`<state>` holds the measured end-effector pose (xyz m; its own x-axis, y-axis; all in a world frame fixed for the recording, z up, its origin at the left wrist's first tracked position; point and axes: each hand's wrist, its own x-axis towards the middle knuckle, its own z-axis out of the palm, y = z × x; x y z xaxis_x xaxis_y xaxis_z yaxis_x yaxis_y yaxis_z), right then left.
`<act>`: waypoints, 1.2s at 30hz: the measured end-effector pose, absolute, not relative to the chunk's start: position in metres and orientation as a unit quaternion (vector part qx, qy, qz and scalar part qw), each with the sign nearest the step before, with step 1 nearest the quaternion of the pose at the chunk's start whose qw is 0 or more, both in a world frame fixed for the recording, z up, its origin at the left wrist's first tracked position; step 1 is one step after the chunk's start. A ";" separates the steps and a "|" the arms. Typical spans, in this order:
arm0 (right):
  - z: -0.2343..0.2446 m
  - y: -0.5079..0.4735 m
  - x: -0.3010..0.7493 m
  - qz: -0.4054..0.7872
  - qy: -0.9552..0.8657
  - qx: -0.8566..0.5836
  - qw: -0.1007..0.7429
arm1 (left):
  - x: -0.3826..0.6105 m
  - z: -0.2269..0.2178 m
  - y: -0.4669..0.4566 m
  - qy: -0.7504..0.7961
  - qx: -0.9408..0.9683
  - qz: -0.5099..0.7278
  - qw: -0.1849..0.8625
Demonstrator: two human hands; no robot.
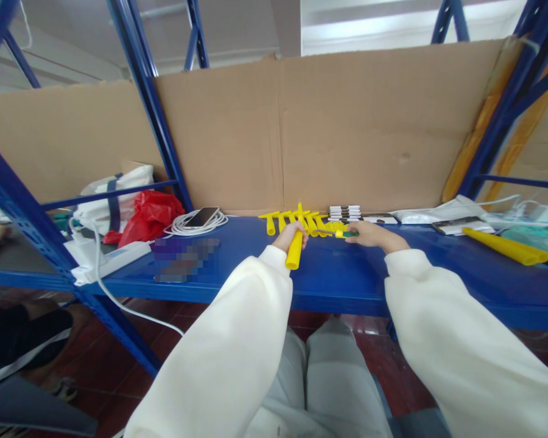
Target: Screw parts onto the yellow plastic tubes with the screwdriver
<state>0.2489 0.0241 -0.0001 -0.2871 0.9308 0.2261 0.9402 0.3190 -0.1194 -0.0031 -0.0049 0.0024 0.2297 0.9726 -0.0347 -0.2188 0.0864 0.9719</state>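
My left hand is closed around a yellow hollow plastic handle, its open end tilted down toward me. In my right hand is a screwdriver with a green and yellow grip. Its thin shaft points left toward the yellow part, and I cannot tell whether the tip touches it. Behind both hands lies a row of several yellow T-shaped plastic pieces, partly hidden by my left hand.
Small white stacked packs stand behind my right hand. A long yellow piece lies at the right. Leftward are a phone on a coiled white cable, a red bag and a power strip. Cardboard backs the blue shelf.
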 end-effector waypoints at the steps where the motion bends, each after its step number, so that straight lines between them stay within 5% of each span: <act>1: -0.001 0.025 0.250 -0.022 -0.798 -0.585 0.143 | -0.003 0.002 -0.005 0.393 0.481 0.479 0.620; 7: -0.006 0.029 0.249 -0.021 -0.803 -0.552 0.223 | -0.004 -0.001 -0.001 0.415 0.507 0.444 0.611; 36: -0.011 0.028 0.244 -0.018 -0.818 -0.526 0.232 | -0.003 -0.005 0.002 0.442 0.501 0.435 0.604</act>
